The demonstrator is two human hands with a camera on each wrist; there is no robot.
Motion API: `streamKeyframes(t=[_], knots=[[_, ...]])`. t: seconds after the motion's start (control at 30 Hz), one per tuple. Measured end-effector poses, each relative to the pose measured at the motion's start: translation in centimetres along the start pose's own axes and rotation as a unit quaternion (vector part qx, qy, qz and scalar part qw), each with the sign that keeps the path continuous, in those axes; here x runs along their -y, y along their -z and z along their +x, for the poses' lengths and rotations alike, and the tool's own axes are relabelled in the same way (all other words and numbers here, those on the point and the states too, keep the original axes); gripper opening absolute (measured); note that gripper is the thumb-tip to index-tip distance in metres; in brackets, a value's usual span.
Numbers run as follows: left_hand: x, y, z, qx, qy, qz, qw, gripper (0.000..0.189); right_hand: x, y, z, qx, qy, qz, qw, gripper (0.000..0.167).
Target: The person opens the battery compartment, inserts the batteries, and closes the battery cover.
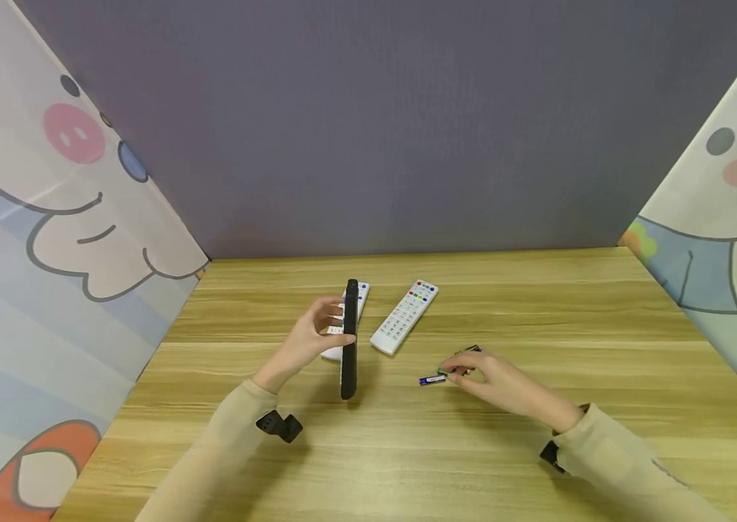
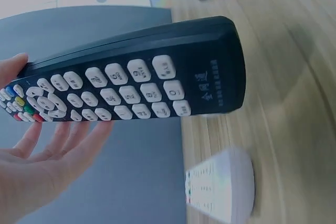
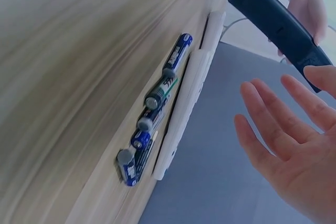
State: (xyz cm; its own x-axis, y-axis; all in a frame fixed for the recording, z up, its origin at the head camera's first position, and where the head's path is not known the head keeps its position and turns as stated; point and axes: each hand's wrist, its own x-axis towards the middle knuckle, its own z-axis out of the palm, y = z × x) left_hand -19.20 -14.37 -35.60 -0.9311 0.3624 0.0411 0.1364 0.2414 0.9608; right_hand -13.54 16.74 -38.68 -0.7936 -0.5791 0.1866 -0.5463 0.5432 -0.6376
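In the head view my left hand (image 1: 303, 341) grips a black remote control (image 1: 350, 355), held edge-on above the table between thumb and fingers. Its white-buttoned face shows in the left wrist view, where the remote (image 2: 189, 74) slants across; the right wrist view has its plain back. My right hand (image 1: 501, 384) is over several small batteries, one blue battery (image 1: 432, 380) lying left of the fingertips. From the right wrist, the fingers (image 3: 278, 124) look spread with nothing between them. Blue and green batteries (image 3: 161, 92) lie in a loose cluster, partly covered by the hand in the head view.
A white remote control (image 1: 405, 317) lies on the wooden table (image 1: 394, 449) between the hands. Another white remote (image 1: 362, 296) is partly hidden behind the black one. A grey panel (image 1: 407, 130) stands at the back, with cartoon-printed sheets (image 1: 88, 181) on both sides.
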Motion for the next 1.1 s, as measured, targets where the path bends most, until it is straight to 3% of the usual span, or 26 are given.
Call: streamKeyframes(t=[0.17,0.3,0.6,0.83,1.1], knots=[[-0.2,-1.0,0.0,0.005,-0.001,-0.059,0.9982,0.065,0.3,-0.4,0.3,-0.007,0.019,-0.009,0.9997,0.022],[-0.3,-1.7,-0.2,0.016,-0.006,-0.131,0.9912,0.064,0.7,-0.7,0.5,-0.016,0.031,-0.007,0.9994,0.023],[-0.6,-2.6,-0.8,0.048,0.003,-0.285,0.9575,0.061,1.5,-1.3,0.9,-0.033,0.045,0.002,0.9984,0.021],[-0.9,-2.9,-1.1,0.057,0.006,-0.351,0.9346,0.082,2.3,-1.6,1.0,-0.064,0.048,0.023,0.9965,0.022],[-0.9,-3.5,-1.4,0.066,-0.003,-0.407,0.9112,0.078,2.9,-2.0,1.0,-0.081,0.007,0.102,0.9914,0.025]])
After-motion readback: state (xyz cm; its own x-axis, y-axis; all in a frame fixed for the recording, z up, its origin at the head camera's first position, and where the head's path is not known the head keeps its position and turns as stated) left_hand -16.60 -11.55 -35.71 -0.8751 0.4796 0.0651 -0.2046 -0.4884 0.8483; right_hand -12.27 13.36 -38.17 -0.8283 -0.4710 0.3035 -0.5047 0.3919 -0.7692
